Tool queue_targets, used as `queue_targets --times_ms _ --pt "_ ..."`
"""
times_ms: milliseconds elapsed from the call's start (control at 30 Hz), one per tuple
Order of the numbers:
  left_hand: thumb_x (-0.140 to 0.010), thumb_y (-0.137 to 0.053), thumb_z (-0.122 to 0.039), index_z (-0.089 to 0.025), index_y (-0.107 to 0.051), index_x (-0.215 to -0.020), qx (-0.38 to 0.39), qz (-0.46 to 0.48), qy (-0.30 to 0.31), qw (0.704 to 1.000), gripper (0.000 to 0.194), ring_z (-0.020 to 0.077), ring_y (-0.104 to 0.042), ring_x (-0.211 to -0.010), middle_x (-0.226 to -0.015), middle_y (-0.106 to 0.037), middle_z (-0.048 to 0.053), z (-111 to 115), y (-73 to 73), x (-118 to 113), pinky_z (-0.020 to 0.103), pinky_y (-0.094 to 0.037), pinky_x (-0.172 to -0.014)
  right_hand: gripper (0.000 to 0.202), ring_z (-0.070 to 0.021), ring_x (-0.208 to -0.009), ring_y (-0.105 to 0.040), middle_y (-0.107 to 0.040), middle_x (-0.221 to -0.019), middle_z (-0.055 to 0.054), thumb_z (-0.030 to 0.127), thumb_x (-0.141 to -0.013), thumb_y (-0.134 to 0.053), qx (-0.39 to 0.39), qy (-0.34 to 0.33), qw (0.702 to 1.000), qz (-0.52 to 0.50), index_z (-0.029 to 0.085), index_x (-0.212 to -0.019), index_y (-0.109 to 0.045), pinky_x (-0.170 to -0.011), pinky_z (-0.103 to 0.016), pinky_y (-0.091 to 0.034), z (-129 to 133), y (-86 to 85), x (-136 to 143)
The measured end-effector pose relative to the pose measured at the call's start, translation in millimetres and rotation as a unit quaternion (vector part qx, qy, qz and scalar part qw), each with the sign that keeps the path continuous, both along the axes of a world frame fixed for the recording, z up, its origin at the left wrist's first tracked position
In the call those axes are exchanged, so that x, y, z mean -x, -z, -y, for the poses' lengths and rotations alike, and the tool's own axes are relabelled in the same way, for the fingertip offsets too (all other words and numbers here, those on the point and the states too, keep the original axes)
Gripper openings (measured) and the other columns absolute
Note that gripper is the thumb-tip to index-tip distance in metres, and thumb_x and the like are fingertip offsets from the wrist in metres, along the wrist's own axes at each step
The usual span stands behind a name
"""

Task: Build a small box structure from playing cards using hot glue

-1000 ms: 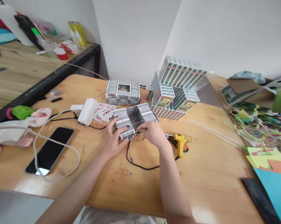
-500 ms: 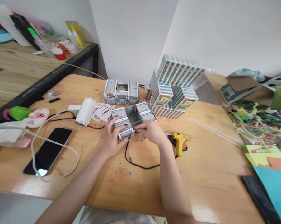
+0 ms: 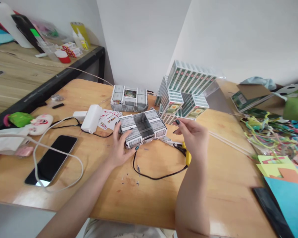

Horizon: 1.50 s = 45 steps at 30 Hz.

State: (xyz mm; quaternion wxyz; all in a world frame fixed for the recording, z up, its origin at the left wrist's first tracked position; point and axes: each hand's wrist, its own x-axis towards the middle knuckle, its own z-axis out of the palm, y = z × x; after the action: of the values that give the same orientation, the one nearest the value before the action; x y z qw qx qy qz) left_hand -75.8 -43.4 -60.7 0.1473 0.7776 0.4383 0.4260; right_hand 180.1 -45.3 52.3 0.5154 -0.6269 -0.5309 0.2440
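My left hand grips the near left end of a box made of grey-patterned playing cards, fingers on top and thumb along the front side. The box has an open dark hollow in its middle. To the right of it, my right hand is raised, thumb and fingertips pinched together; whatever may be between them is too small to make out. Below that hand lie scissors and a yellow glue gun, mostly hidden by the wrist. Behind the box stands a second card box, beside loose playing cards.
Stacked card packs stand at the back. Glue sticks, tangled yarn and coloured paper lie right. On the left are a phone, a looped white cable and a white adapter. The black glue gun cord curves in front.
My right hand has left the front side of the card box and moved right and up, now over the glue gun. My left hand stays on the box, whose front side now shows more.
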Motion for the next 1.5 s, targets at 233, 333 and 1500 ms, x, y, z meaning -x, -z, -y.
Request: queue_targets --times_ms 233,333,1500 --pt "-0.075 -0.063 -0.048 -0.026 -0.009 -0.145 0.059 0.068 -0.004 0.996 0.091 0.0346 -0.004 -0.141 -0.152 -0.004 0.016 -4 -1.1 5 0.056 -0.013 -0.111 0.036 -0.0214 -0.112 -0.057 -0.062 -0.12 -0.009 0.027 -0.078 -0.061 0.033 -0.08 0.993 0.086 0.021 -0.113 -0.063 -0.092 -0.036 -0.049 -5 31.7 4" --pt "-0.075 -0.064 -0.047 -0.026 -0.012 -0.144 0.084 0.065 0.007 0.994 0.089 0.0339 -0.005 -0.141 -0.152 -0.004 0.015 -5 -0.5 5 0.055 -0.014 -0.111 0.036 -0.0205 -0.12 -0.051 -0.058 -0.128 -0.008 0.019 -0.077 -0.061 0.039 -0.141 0.979 0.145 0.022 -0.112 -0.065 -0.104 -0.036 -0.038 -9 54.1 14" --pt "-0.066 -0.072 -0.039 -0.023 -0.003 -0.146 0.183 0.064 0.044 0.98 0.107 0.033 -0.029 -0.135 -0.149 -0.022 0.017 -1 -1.7 29 0.05 -0.031 -0.108 0.052 -0.0256 -0.104 -0.062 -0.062 -0.118 -0.015 0.042 -0.074 -0.065 0.045 0.028 0.997 -0.064 0.019 -0.119 -0.055 -0.089 -0.046 -0.05 52 70.4 -12"
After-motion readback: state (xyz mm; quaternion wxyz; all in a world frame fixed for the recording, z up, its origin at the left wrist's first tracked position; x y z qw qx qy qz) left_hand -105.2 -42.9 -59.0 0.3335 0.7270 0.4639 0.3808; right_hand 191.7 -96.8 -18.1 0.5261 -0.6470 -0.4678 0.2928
